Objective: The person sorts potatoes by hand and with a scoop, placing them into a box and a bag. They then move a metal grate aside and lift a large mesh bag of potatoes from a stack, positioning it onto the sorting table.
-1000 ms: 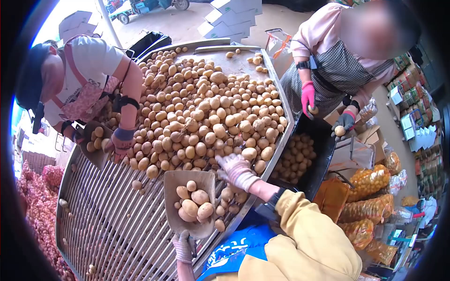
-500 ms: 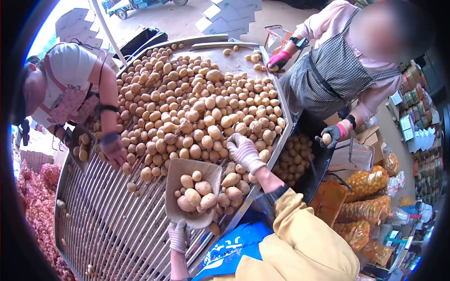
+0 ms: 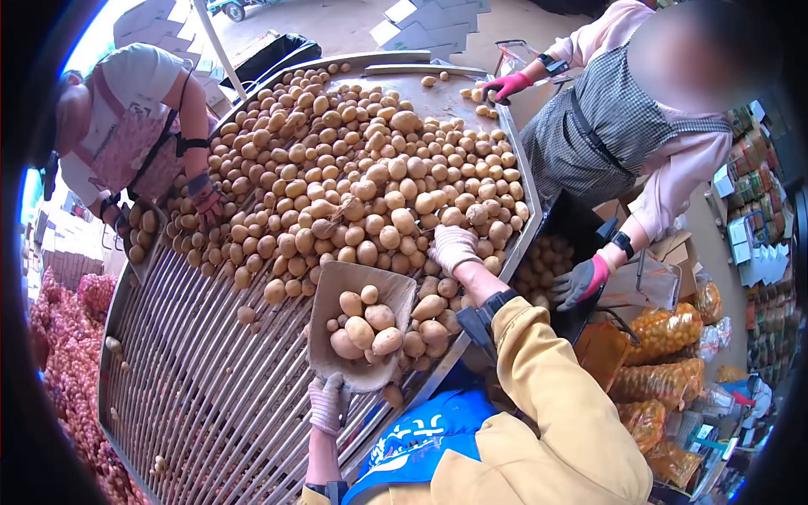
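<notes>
My left hand (image 3: 326, 404), in a striped glove, is wrapped round the handle of a scoop (image 3: 328, 295) that holds several potatoes (image 3: 360, 331). The scoop rests at the lower edge of the potato pile (image 3: 337, 185), over the slatted table (image 3: 210, 362). My right hand (image 3: 454, 249), gloved too, lies on potatoes at the right side of the pile. Its fingers are partly hidden, and whether they grip a potato is unclear.
One co-worker (image 3: 126, 126) bends over the table's left side with a scoop. Another (image 3: 614, 126) stands at the right by a dark bin of potatoes (image 3: 545, 263). Net bags of potatoes (image 3: 665, 332) lie at the right, pink net bags (image 3: 71, 362) at the left.
The view has shifted, with the scoop still in my left hand. The right co-worker's lower hand no longer holds a potato and is open. The left co-worker's hand has moved up to the pile.
</notes>
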Demonstrator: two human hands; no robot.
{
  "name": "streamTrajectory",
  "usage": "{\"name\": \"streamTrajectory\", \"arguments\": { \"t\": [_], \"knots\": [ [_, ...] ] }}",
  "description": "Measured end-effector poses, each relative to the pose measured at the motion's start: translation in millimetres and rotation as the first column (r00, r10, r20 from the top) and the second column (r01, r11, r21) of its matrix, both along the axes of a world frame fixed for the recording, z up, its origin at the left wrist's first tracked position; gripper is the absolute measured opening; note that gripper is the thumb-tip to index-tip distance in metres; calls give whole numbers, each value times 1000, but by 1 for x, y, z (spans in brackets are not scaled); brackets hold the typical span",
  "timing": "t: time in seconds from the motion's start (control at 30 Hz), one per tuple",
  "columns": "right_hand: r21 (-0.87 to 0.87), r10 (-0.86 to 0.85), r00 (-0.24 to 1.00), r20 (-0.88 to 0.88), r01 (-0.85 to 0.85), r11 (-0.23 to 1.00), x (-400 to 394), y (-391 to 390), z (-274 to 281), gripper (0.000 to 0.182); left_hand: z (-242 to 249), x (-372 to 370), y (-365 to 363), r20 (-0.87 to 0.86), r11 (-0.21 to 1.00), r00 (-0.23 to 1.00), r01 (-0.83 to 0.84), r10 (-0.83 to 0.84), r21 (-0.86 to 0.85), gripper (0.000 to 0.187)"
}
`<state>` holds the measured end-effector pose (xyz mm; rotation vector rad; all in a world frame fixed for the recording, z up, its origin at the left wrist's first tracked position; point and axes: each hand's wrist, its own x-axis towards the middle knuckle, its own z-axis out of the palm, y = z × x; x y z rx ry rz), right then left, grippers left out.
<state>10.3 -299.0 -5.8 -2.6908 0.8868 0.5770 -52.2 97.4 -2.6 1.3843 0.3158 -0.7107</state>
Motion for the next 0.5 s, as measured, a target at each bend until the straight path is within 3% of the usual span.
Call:
{"name": "streamTrajectory", "arguments": {
  "t": [0.17,0.23,0.27,0.3,0.37,0.5],
  "knots": [
    [109,-93,986,138,78,991,-13,15,15,38,-3,1,4,23,1000,1000,-5,5,7,18],
    [350,-204,828,523,10,937,-26,27,32,36,-9,2,4,52,999,999,13,-16,48,20],
    [568,-292,804,518,-68,820,-28,39,34,33,-8,3,5,58,999,997,40,-42,35,21],
    [603,-211,827,521,-181,777,-32,45,41,29,-7,5,4,72,997,995,70,-71,17,22],
    [625,-327,798,506,-77,777,-29,39,21,31,-3,7,-3,8,999,1000,8,-7,-44,22],
    [405,-320,733,600,68,912,-30,12,-18,35,-15,2,13,10,999,999,-30,31,-21,20]
  ]
}}
